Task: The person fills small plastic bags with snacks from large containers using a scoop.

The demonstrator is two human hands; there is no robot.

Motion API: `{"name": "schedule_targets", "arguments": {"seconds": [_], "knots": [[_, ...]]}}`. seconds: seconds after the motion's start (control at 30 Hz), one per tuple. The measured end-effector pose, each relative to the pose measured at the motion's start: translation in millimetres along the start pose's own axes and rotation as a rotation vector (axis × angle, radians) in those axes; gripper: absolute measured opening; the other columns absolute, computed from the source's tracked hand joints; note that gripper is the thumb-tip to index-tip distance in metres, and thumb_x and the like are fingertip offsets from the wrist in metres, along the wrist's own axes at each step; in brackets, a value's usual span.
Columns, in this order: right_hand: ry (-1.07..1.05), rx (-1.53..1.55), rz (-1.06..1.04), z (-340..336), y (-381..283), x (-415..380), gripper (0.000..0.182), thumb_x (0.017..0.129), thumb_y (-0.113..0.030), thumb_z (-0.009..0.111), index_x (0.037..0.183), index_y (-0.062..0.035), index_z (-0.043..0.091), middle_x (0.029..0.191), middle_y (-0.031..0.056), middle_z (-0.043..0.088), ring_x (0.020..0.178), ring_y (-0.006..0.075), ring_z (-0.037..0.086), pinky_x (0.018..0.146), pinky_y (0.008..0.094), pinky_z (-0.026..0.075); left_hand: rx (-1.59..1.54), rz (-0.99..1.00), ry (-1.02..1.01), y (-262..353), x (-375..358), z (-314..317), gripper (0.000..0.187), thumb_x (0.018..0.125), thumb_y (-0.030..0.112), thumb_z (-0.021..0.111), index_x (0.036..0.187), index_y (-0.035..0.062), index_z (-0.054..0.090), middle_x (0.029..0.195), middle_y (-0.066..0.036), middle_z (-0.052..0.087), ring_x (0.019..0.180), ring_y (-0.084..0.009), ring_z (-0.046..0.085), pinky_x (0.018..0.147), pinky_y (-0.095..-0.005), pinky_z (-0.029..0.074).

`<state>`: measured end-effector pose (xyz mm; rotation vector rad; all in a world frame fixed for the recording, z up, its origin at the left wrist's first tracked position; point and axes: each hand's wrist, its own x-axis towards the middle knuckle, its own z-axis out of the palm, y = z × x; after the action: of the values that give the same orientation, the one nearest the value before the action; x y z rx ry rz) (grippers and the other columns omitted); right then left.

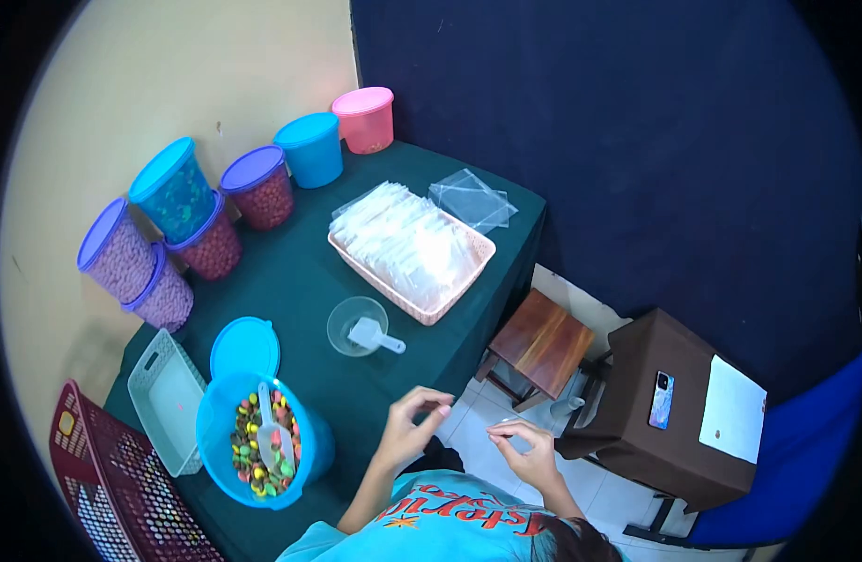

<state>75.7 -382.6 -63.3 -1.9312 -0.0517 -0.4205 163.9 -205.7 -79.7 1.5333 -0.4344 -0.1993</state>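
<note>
My left hand (415, 427) is raised by the table's front edge, thumb and forefinger brought together. Opposite it, my right hand (528, 451) also pinches, over the floor. Whatever lies between the fingertips is too small or too clear to make out. Nearest on the table is a clear bowl (339, 330) with a white scoop (378, 335) in it. To the left stands an open blue tub (320, 450) of colourful candies (253, 476), a clear scoop (267, 426) resting on them. A pink basket (384, 279) holds many clear plastic bags (407, 239).
More flat bags (473, 199) lie behind the basket. Lidded tubs (253, 187) line the wall. A blue lid (245, 347), a grey-green tray (173, 412) and a maroon basket (103, 468) are left. To the right stand a wooden stool (543, 342) and a brown-covered table (627, 375) with a phone (662, 400).
</note>
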Motion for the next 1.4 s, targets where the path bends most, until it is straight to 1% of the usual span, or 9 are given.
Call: {"name": "schedule_targets", "arguments": {"seconds": [0.33, 0.47, 0.63, 0.73, 0.87, 1.0, 1.17, 1.33, 1.4], "knots": [[0.094, 0.040, -0.003, 2, 49, 84, 0.011, 0.063, 0.000, 0.071, 0.062, -0.0007, 0.059, 0.066, 0.0098, 0.062, 0.060, 0.0167, 0.060, 0.056, 0.0250, 0.045, -0.005, -0.016, 0.174, -17, 93, -34, 0.016, 0.079, 0.003, 0.057, 0.093, -0.0020, 0.059, 0.095, -0.010, 0.056, 0.084, -0.0146, 0.056, 0.077, -0.0262, 0.045], [-0.011, 0.017, 0.078, 1, 77, 118, 0.018, 0.066, -0.004, 0.070, 0.058, 0.0000, 0.054, 0.062, 0.0092, 0.059, 0.055, 0.0159, 0.057, 0.053, 0.0265, 0.042, 0.165, -0.106, 0.015, -25, 105, -19, 0.033, 0.081, 0.014, 0.057, 0.109, -0.0006, 0.052, 0.115, -0.016, 0.049, 0.107, -0.0238, 0.049, 0.088, -0.0338, 0.041], [-0.201, 0.001, -0.015, 8, 93, 202, 0.011, 0.071, -0.005, 0.066, 0.073, 0.0007, 0.056, 0.071, 0.0100, 0.058, 0.063, 0.0194, 0.057, 0.060, 0.0284, 0.045, 0.413, -0.118, -0.119, -36, 117, -3, 0.063, 0.081, 0.029, 0.055, 0.128, -0.0031, 0.030, 0.136, -0.022, 0.023, 0.127, -0.0312, 0.024, 0.102, -0.0344, 0.023], [-0.314, -0.016, -0.050, 17, 112, 254, 0.019, 0.072, -0.007, 0.064, 0.088, 0.0000, 0.056, 0.085, 0.0125, 0.057, 0.075, 0.0225, 0.058, 0.068, 0.0302, 0.046, 0.428, -0.195, -0.045, -36, 129, 4, 0.064, 0.081, 0.031, 0.054, 0.129, -0.0026, 0.028, 0.136, -0.022, 0.022, 0.126, -0.0318, 0.024, 0.102, -0.0340, 0.023], [-0.432, -0.223, -0.268, 31, 144, 317, 0.026, 0.067, -0.004, 0.061, 0.093, -0.0023, 0.056, 0.093, 0.0140, 0.055, 0.090, 0.0314, 0.050, 0.081, 0.0365, 0.039, 0.513, -0.360, -0.011, -31, 145, 7, 0.060, 0.082, 0.032, 0.054, 0.128, 0.0003, 0.032, 0.135, -0.022, 0.024, 0.124, -0.0330, 0.028, 0.100, -0.0360, 0.027], [-0.579, -0.346, -0.400, 49, 166, 359, 0.032, 0.065, -0.005, 0.064, 0.096, -0.0049, 0.055, 0.100, 0.0112, 0.051, 0.095, 0.0293, 0.045, 0.084, 0.0357, 0.036, 0.520, -0.457, 0.102, -26, 156, 9, 0.056, 0.082, 0.033, 0.053, 0.125, 0.0020, 0.036, 0.131, -0.021, 0.032, 0.119, -0.0339, 0.035, 0.097, -0.0369, 0.032], [-0.773, -0.485, -0.487, 59, 172, 381, 0.030, 0.059, -0.015, 0.071, 0.082, -0.0078, 0.054, 0.089, 0.0098, 0.048, 0.091, 0.0271, 0.044, 0.085, 0.0390, 0.029, 0.478, -0.392, 0.313, -23, 158, 22, 0.051, 0.084, 0.033, 0.049, 0.122, 0.0010, 0.039, 0.123, -0.018, 0.040, 0.109, -0.0337, 0.044, 0.091, -0.0382, 0.036], [-0.997, -0.465, -0.618, 49, 157, 413, 0.022, 0.061, -0.019, 0.071, 0.070, -0.0073, 0.054, 0.078, 0.0073, 0.053, 0.086, 0.0250, 0.048, 0.083, 0.0361, 0.030, 0.415, -0.324, 0.614, -11, 146, 33, 0.046, 0.083, 0.027, 0.052, 0.120, 0.0027, 0.042, 0.121, -0.016, 0.042, 0.110, -0.0310, 0.044, 0.091, -0.0354, 0.036], [-1.006, -0.344, -0.642, 44, 144, 427, 0.015, 0.066, -0.013, 0.066, 0.073, -0.0039, 0.057, 0.070, 0.0108, 0.056, 0.070, 0.0228, 0.055, 0.072, 0.0345, 0.039, 0.410, -0.241, 0.769, -4, 136, 37, 0.044, 0.081, 0.019, 0.056, 0.119, 0.0021, 0.043, 0.121, -0.016, 0.042, 0.110, -0.0296, 0.044, 0.091, -0.0344, 0.036]]}}
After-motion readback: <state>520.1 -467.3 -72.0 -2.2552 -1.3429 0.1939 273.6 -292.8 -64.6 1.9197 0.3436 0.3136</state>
